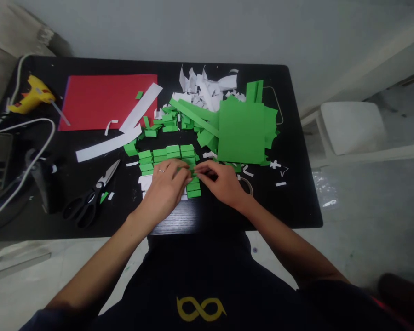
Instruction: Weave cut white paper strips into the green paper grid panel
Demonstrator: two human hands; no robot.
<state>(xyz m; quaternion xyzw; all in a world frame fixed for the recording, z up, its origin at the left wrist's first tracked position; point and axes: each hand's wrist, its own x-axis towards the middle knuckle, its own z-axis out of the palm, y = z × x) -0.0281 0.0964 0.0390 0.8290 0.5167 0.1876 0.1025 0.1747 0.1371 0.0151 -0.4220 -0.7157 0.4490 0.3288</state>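
Note:
Small folded green paper pieces (173, 151) lie in neat columns in front of me, with white paper pieces (145, 182) at their lower left. Over these rows rests my left hand (169, 183), a ring on one finger, its fingers bent and closed at the right-hand column. My right hand (224, 181) meets it there from the right, thumb and forefinger pinched at the edge of a green paper piece (192, 174). The fingers partly cover that piece.
Behind are loose green squares (241, 131) and white scraps (207, 87). Red sheets (106, 101), white strips (108, 143), a yellow glue gun (34, 95) with its cable, and black-handled scissors (98, 186) lie left. A tape roll (249, 186) sits by my right wrist.

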